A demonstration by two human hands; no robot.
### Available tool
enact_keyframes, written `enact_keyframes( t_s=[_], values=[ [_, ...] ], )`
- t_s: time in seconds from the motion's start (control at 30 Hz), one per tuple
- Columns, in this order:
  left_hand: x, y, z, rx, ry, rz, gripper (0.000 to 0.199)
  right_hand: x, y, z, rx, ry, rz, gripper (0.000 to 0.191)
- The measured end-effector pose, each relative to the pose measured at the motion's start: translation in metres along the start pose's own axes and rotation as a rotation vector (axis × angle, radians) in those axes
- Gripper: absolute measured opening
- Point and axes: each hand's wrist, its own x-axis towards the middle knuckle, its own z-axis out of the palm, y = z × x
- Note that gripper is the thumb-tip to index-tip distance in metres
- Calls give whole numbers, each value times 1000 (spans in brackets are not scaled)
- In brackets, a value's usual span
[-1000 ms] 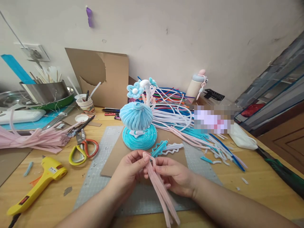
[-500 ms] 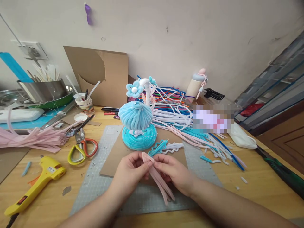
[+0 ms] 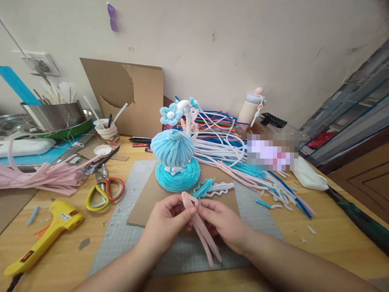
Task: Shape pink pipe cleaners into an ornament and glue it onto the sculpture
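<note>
Pale pink fuzzy stems (image 3: 202, 229) are bent into a loop at the top, their loose ends hanging toward me. My left hand (image 3: 170, 215) pinches the loop's left side between thumb and fingers. On its right side, my right hand (image 3: 220, 219) is closed on the same stems. Both hands are over a cardboard sheet (image 3: 146, 202) on a grey cutting mat (image 3: 112, 243). Just beyond them stands a light blue ribbed dome (image 3: 172, 148) on a turquoise coiled base (image 3: 178, 178), with a blue flower (image 3: 170, 114) above it. Wavy blue stems (image 3: 203, 188) lie beyond my fingertips.
At the left are a yellow glue gun (image 3: 45, 235), scissors (image 3: 105, 190) and a pink stem bundle (image 3: 45, 174). Paper cups (image 3: 107, 132) stand farther back. White stems (image 3: 215, 146) spread at the back right, near a bottle (image 3: 249, 109).
The pink loop is opened a little wider, and its hanging ends have swung slightly left. Both hands keep nearly the same place and grip. The view has shifted very slightly.
</note>
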Motion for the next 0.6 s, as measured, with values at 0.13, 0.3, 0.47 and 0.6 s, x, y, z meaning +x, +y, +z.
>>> enact_keyframes(
  t_s=[0.13, 0.3, 0.47, 0.6],
  values=[
    [-1, 1, 0, 72, 26, 42, 15, 0, -5, -3, -89, 76, -49, 37],
    [-3, 4, 1, 171, 47, 58, 11, -2, -7, -7, -154, 17, -117, 32],
    [0, 2, 1, 27, 11, -8, 24, -1, -4, -6, -76, -11, -105, 28],
    [1, 2, -2, -112, 54, -56, 29, 0, -4, -7, 83, -51, 10, 25]
  ],
)
